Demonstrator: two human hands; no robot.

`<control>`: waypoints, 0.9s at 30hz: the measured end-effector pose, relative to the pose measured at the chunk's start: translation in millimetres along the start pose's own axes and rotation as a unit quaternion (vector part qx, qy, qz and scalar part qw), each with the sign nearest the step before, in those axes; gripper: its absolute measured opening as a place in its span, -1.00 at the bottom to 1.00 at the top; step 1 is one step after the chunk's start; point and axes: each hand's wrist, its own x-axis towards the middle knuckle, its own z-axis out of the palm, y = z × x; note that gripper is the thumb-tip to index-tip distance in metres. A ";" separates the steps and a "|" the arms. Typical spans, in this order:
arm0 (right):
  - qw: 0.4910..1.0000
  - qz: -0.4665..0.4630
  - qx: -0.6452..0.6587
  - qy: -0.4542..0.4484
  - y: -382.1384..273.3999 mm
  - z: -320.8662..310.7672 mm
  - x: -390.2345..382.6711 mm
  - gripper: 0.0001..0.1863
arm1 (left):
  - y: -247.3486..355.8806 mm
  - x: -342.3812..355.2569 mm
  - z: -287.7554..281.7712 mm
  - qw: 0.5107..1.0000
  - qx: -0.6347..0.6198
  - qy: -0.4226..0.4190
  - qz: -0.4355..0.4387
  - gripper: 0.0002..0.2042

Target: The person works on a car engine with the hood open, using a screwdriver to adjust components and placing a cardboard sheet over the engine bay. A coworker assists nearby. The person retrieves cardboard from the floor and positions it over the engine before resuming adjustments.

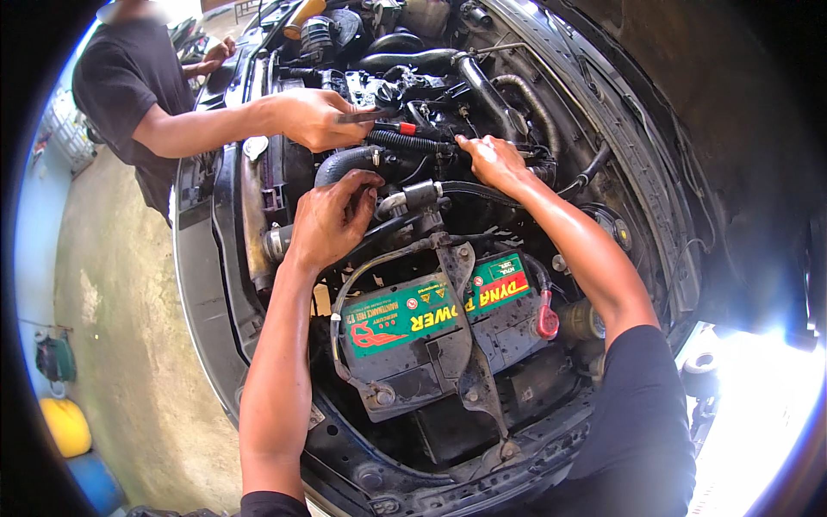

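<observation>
I look down into an open car engine bay. My left hand [332, 215] grips a black rubber hose [345, 162] near its clamp, just above the battery [439, 323]. My right hand [493, 160] reaches deeper and presses its fingers on a black corrugated tube [407, 141] with a red band. A second person in a dark shirt stands at the left; their hand [312, 118] holds a slim dark tool [366, 115] over the same tube.
A metal hold-down bracket [457, 293] crosses the green-topped battery, with a red terminal cap [547, 320] at its right. Hoses and cables crowd the bay. Concrete floor [129, 345] lies at the left, with yellow and blue containers [67, 426] near the wall.
</observation>
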 end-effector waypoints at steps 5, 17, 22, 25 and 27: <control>0.987 0.000 -0.158 -0.024 3.3 -11.2 7.6 -0.68 | 0.5 -3.7 -1.5 0.999 0.007 -0.023 0.029 -0.79; 0.996 -0.081 -0.020 0.026 -27.7 -6.3 2.8 -0.57 | -5.7 -2.0 3.2 0.999 0.004 -0.020 0.044 -0.82; 0.994 -0.035 -0.100 0.031 -30.1 -29.4 27.3 -0.52 | -6.9 1.8 8.5 0.996 0.019 -0.029 0.076 -0.82; 0.993 -0.052 -0.102 0.015 -24.8 -16.7 28.5 -0.56 | -6.7 -0.9 8.1 0.997 0.006 -0.024 0.068 -0.82; 0.991 -0.104 -0.075 -0.038 -62.3 -36.2 9.4 -0.60 | -7.1 -8.2 -10.1 0.999 0.022 -0.014 0.047 -0.82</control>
